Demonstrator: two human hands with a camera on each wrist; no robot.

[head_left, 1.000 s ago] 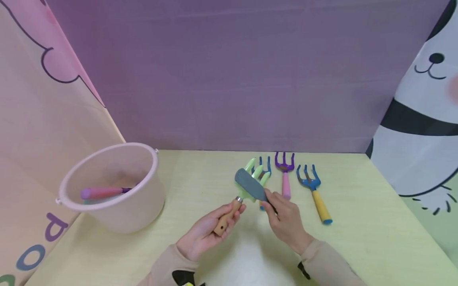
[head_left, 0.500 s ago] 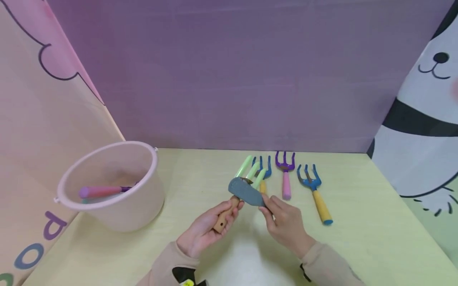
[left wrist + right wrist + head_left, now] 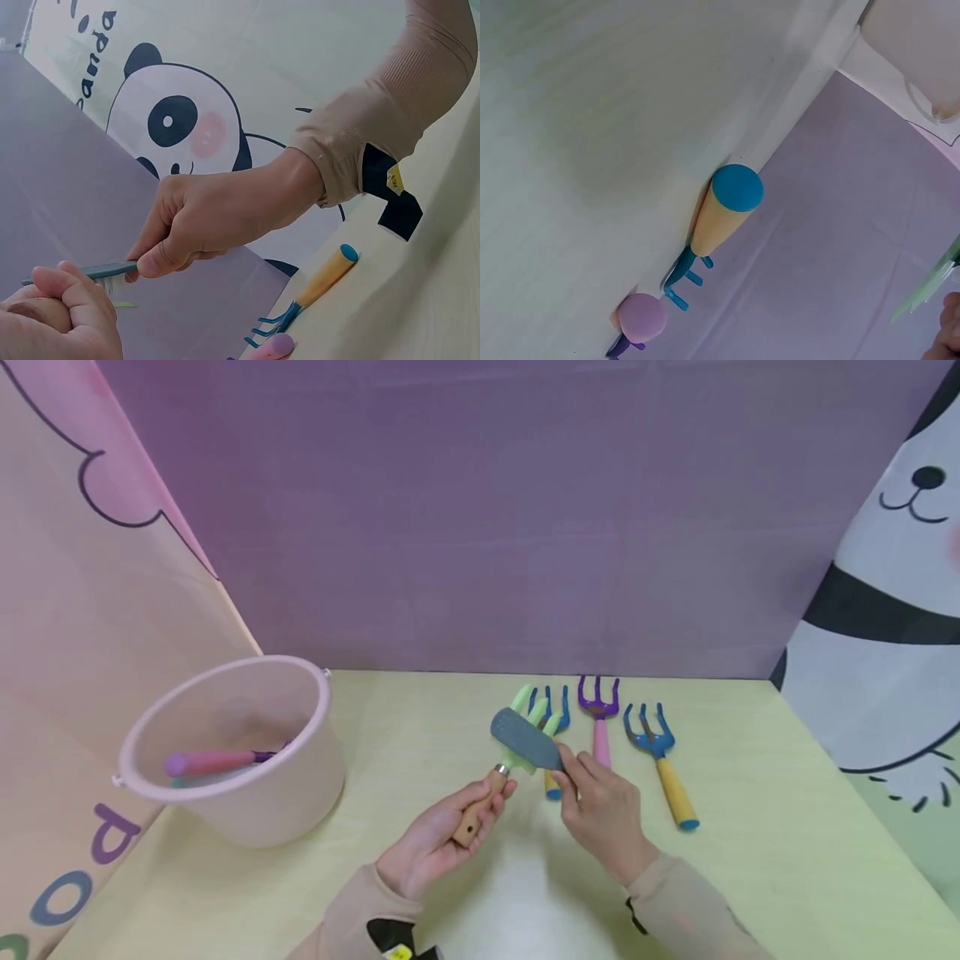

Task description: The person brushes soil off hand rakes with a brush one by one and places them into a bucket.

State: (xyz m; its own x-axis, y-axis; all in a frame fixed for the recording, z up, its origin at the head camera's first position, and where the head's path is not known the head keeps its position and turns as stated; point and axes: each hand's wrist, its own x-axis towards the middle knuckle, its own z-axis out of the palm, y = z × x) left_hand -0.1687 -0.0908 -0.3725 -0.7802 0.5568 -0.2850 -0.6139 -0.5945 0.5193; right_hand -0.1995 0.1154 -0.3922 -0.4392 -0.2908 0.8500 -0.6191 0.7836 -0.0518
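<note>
Left hand (image 3: pixel 437 837), palm partly up: fingers wrapped round the wooden handle of the green hand fork (image 3: pixel 501 770), raised above the table (image 3: pixel 787 852) at centre, tines pointing far. Fork judged light and rigid; wood the surer hold, painted tines likely slicker. Grey brush (image 3: pixel 527 740) spans the tines, bristles down. Right hand (image 3: pixel 604 812), back uppermost, pinches the brush's right end.

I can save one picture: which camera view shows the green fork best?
The head view: the green fork shows from handle to tines, though a grey brush covers part. The left wrist view shows the handle, partly hidden by the left hand, and a green sliver; the right wrist view, only green tines at its edge.
</note>
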